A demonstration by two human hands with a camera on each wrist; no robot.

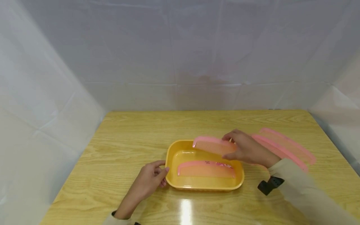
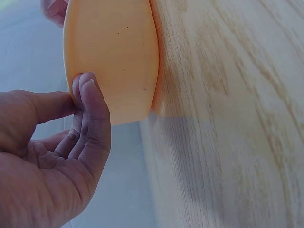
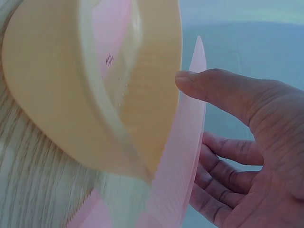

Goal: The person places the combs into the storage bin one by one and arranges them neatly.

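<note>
A yellow plastic basin (image 1: 202, 184) stands on the table, and one pink comb (image 1: 206, 168) with a small printed pattern lies inside it. My left hand (image 1: 152, 178) pinches the basin's left rim between thumb and fingers; the left wrist view shows the fingertips against the basin's outer wall (image 2: 114, 61). Between the thumb and fingers of my right hand (image 1: 244, 148) is a second pink comb (image 1: 211, 144), held above the basin's back right part, teeth downward. In the right wrist view this held comb (image 3: 178, 152) slants beside the basin rim.
More pink combs (image 1: 292, 143) lie on the table to the right, partly behind my right forearm. The wooden table (image 1: 126, 134) meets pale sheeting (image 1: 168, 62) at the back and sides. A black strap (image 1: 270, 185) is at the right sleeve.
</note>
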